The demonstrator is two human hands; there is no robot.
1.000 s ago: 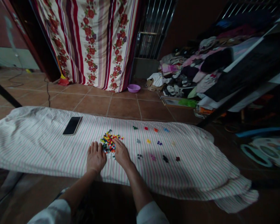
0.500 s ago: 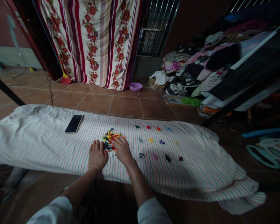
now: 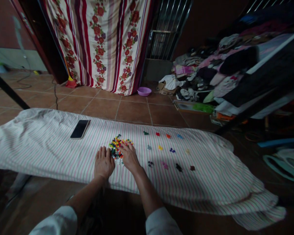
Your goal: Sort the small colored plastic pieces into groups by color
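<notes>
A mixed pile of tiny coloured pieces [image 3: 116, 150], too small to name exactly, lies on the striped cloth [image 3: 63, 153]. My left hand [image 3: 104, 163] rests flat on the cloth at the pile's left edge, fingers stretched forward and holding nothing visible. Over the pile's right side is my right hand [image 3: 130, 156], its fingers extended and touching the pieces; the fingertips partly cover them. To the right, small single-colour groups sit in rows, among them a green group [image 3: 146, 133], a red group [image 3: 157, 134], a yellow group [image 3: 160, 148] and a black group [image 3: 178, 167].
A phone [image 3: 79, 129] lies on the cloth left of the pile. Beyond the cloth, a purple basin [image 3: 144, 91] stands on the tiled floor before a floral curtain [image 3: 110, 45]. Heaped clothes [image 3: 205, 71] and a dark slanting bar [image 3: 237, 119] are at the right.
The whole view has shifted slightly, so things appear a little further right. Both hands keep nearly the same places at the pile; the right fingers have moved only slightly.
</notes>
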